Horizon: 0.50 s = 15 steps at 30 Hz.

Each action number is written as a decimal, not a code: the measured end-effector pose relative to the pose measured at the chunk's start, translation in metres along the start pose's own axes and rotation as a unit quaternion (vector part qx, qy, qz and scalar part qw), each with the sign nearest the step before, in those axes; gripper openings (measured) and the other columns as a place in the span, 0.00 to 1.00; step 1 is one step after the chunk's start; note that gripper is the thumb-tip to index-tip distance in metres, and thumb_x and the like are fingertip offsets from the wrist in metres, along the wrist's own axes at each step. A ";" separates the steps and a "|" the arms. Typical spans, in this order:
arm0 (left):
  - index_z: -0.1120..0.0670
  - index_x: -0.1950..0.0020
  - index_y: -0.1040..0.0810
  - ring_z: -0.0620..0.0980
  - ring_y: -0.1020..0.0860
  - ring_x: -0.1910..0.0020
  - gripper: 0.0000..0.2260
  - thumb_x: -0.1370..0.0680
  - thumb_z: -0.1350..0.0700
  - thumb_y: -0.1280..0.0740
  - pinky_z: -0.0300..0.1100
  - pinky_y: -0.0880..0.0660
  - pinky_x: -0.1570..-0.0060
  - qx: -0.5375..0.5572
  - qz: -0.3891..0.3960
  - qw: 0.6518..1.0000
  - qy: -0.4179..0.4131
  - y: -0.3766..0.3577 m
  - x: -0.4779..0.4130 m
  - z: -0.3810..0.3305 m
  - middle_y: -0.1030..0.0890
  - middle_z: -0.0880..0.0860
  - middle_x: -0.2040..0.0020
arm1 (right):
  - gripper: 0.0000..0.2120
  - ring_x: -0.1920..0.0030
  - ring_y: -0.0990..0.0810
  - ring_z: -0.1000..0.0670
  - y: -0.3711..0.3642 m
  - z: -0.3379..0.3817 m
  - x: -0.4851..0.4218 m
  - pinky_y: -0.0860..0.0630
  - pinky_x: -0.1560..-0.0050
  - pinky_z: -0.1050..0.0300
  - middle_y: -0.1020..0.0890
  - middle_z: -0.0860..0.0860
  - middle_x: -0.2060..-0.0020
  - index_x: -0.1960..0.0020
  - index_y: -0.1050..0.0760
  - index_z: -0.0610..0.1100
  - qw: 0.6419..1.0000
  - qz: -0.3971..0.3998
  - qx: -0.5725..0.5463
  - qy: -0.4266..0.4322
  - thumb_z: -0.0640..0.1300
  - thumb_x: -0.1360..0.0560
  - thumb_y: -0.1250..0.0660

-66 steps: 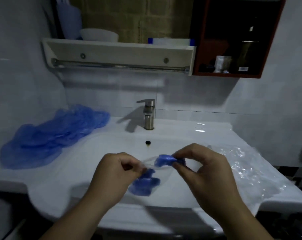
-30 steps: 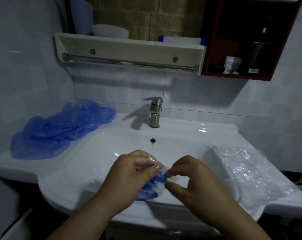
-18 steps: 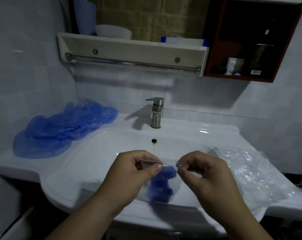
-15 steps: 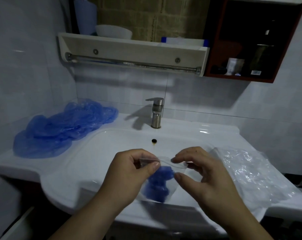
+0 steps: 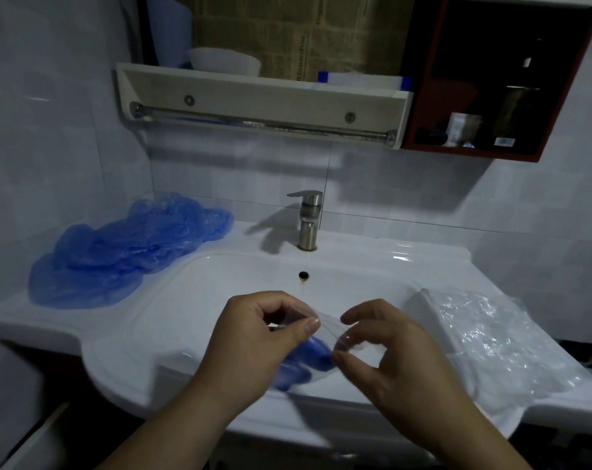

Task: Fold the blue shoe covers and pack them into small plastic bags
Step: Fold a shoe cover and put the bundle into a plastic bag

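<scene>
The 2 hands are close together but not touching, over the front of a white sink [image 5: 199,300]. The left hand [image 5: 257,340] pinches the top edge of a small clear bag [image 5: 325,329] between thumb and forefinger. The right hand [image 5: 396,351], fingers curled, holds the bag's other top corner between thumb and fingers, with the forefinger lifted a little off it. The bag's mouth is stretched between the 2 hands, and the bag hangs below them. Inside it sits 1 folded blue shoe cover [image 5: 309,359], partly hidden behind the left thumb and just beside the right thumb. Well to the left of the left hand, a loose pile of blue shoe covers [image 5: 125,252] lies on the white desk [image 5: 13,325] and runs back toward the wall. Just right of the right hand, a crumpled heap of clear plastic bags [image 5: 491,340] covers that end of the desk. Beyond the hands are the sink's dark overflow hole [image 5: 303,275] and a steel tap [image 5: 308,220]. Higher on the tiled wall hangs a white shelf [image 5: 264,93] with a metal rail [image 5: 260,123] under it and a white bowl [image 5: 225,61] on top. A dark red cabinet [image 5: 420,79] hangs up to the right.
</scene>
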State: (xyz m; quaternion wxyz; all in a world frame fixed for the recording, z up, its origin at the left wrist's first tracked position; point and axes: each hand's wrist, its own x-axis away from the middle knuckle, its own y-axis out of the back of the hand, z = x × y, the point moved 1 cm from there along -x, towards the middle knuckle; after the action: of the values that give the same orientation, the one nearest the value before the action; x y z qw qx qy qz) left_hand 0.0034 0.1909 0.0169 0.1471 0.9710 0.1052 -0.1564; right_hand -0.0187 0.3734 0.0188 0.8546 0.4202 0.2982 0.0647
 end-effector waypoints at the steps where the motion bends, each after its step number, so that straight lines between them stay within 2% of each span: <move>1: 0.50 0.61 0.16 0.41 0.17 0.60 0.06 0.26 0.61 0.26 0.29 0.23 0.61 0.000 -0.002 1.000 0.000 0.000 -0.001 0.000 0.15 0.44 0.62 | 0.05 0.50 0.23 0.63 0.002 0.000 -0.001 0.27 0.50 0.66 0.21 0.65 0.54 0.65 0.20 0.55 0.999 -0.029 -0.042 -0.007 0.49 0.31 0.26; 3: 0.50 0.59 0.15 0.43 0.16 0.59 0.06 0.26 0.61 0.26 0.34 0.20 0.55 0.013 -0.008 1.000 0.006 -0.001 -0.001 0.002 0.14 0.45 0.61 | 0.08 0.57 0.18 0.58 0.006 -0.001 -0.002 0.24 0.53 0.63 0.16 0.59 0.62 0.66 0.19 0.50 0.989 -0.072 -0.124 -0.038 0.40 0.32 0.25; 6: 0.53 0.56 0.16 0.48 0.15 0.59 0.06 0.25 0.64 0.29 0.43 0.20 0.53 0.076 -0.024 0.997 0.021 0.000 -0.002 0.007 0.14 0.51 0.61 | 0.09 0.64 0.17 0.56 0.010 -0.002 -0.003 0.23 0.58 0.66 0.16 0.56 0.68 0.67 0.19 0.47 0.980 -0.101 -0.159 -0.062 0.36 0.31 0.25; 10: 0.56 0.55 0.18 0.48 0.15 0.59 0.05 0.24 0.65 0.31 0.43 0.20 0.53 0.096 -0.035 0.994 0.025 0.000 -0.004 0.007 0.14 0.53 0.60 | 0.09 0.63 0.17 0.55 0.008 -0.002 -0.002 0.22 0.57 0.61 0.16 0.56 0.67 0.66 0.19 0.48 0.979 -0.104 -0.163 -0.058 0.36 0.31 0.26; 13: 0.52 0.57 0.17 0.47 0.15 0.57 0.07 0.24 0.64 0.30 0.46 0.19 0.50 0.069 -0.037 0.997 0.022 0.001 -0.005 0.009 0.14 0.50 0.60 | 0.09 0.62 0.17 0.56 0.008 -0.003 -0.002 0.21 0.56 0.59 0.16 0.57 0.67 0.66 0.20 0.48 0.982 -0.099 -0.151 -0.060 0.37 0.31 0.26; 15: 0.50 0.58 0.17 0.46 0.16 0.57 0.07 0.24 0.62 0.29 0.44 0.20 0.50 0.035 -0.035 0.999 0.004 0.001 -0.005 0.010 0.14 0.48 0.59 | 0.08 0.61 0.18 0.57 0.007 -0.004 -0.002 0.21 0.54 0.59 0.17 0.58 0.65 0.64 0.20 0.50 0.982 -0.107 -0.138 -0.067 0.39 0.31 0.26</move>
State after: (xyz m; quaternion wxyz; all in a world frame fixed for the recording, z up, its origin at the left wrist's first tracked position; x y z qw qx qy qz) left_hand -0.0033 0.1857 0.0100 0.1073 0.9718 0.1345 -0.1609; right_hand -0.0218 0.3797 0.0232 0.9245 0.2674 0.2714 -0.0152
